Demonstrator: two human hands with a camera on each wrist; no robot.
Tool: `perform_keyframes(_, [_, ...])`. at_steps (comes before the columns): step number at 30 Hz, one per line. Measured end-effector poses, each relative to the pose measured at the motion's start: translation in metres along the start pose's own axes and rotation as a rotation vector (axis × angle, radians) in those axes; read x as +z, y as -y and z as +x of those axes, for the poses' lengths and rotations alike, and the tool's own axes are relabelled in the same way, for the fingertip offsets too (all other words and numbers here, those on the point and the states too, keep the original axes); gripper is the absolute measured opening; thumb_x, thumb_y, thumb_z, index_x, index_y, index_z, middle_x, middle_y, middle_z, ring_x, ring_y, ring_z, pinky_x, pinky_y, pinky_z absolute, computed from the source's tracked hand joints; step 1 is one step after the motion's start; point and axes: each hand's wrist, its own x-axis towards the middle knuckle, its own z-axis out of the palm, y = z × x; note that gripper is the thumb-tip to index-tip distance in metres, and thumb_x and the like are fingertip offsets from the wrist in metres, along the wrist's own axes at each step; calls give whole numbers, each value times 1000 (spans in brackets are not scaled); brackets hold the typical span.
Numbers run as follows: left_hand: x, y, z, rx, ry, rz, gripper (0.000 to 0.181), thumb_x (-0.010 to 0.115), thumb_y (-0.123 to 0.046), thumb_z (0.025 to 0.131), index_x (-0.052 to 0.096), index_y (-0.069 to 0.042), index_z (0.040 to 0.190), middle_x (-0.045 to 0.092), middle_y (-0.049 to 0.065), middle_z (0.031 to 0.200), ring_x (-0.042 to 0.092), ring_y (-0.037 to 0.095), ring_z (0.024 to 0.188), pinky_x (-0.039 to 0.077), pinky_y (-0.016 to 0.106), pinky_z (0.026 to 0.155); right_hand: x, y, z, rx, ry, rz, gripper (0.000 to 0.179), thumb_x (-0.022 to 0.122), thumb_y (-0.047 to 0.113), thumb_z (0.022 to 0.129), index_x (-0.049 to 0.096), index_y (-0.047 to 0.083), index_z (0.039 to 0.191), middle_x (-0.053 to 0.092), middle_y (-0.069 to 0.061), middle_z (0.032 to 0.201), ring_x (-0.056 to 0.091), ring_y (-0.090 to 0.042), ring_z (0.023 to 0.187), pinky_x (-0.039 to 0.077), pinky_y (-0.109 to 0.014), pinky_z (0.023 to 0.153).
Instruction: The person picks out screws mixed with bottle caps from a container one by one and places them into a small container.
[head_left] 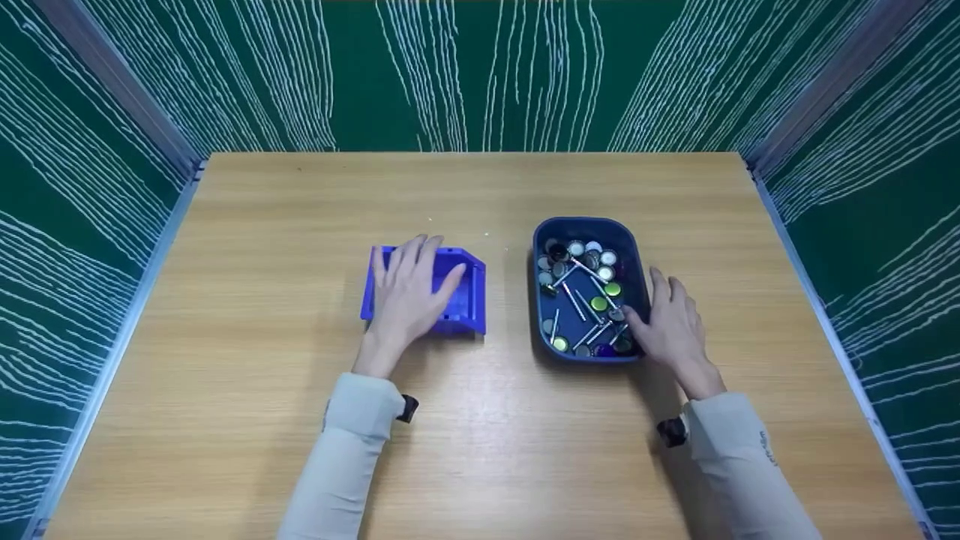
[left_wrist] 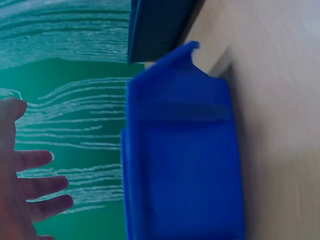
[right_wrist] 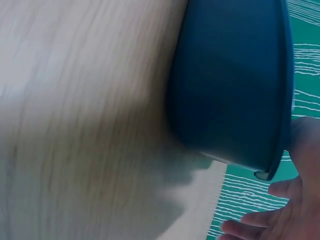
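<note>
I see left hand (head_left: 407, 289) over blue parts bin (head_left: 459, 325) | right hand (head_left: 673, 328) beside navy tub (head_left: 586, 232) | both hands' fingers apart | its walls apparently corral screws (head_left: 574, 301), bottle caps (head_left: 598, 304)

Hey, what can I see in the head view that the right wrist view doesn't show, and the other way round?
Only the head view shows the screws and bottle caps inside the dark blue tub, plus the bright blue bin and left hand. Only the right wrist view gives a close, side-on look at the tub's outer wall. Both show the right hand, the tub, the wooden table and the green backdrop with white lines.
</note>
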Motion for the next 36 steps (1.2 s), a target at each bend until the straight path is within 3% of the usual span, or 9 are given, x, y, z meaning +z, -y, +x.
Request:
perform_keyframes(4, [0,-13,6,26,27,6,64,41,-57,98,45,-15,146,48,11,150,42,32,141,13,63,119,1,-2,2,35,52,3,74,54,35,97,21,0,153,36,-40,142,41,-57,123,37,-70,96])
perform_keyframes(11, [7,-31,16,55,83,39,66,38,-61,98,45,-17,146,48,10,150,42,31,141,12,63,120,3,-2,6,75,146,12,63,48,36,100,37,-10,141,53,-38,129,55,-52,115,44,-64,91])
perform_keyframes(18, [11,-39,20,51,90,55,63,43,-58,97,46,-17,145,51,9,148,45,30,139,10,61,121,8,-1,7,106,203,49,57,44,31,101,37,-15,134,57,-42,117,61,-47,99,48,-56,78])
perform_keyframes(24, [17,-53,27,94,150,86,54,53,-43,95,49,-15,142,53,9,145,48,31,136,21,60,118,12,-2,4,145,188,48,49,39,24,101,36,-12,134,57,-43,116,62,-49,97,48,-57,74])
perform_keyframes(29, [28,-75,32,125,230,132,53,57,-40,95,50,-13,141,55,10,142,50,31,133,30,54,116,14,-2,4,169,183,32,46,37,25,100,37,-9,131,57,-42,116,61,-54,101,47,-59,73])
perform_keyframes(36, [54,-104,27,276,223,209,42,60,-34,94,59,-10,129,62,10,128,60,27,116,51,44,95,15,-2,5,188,178,17,48,37,27,100,36,-7,133,59,-39,114,62,-48,96,47,-55,71])
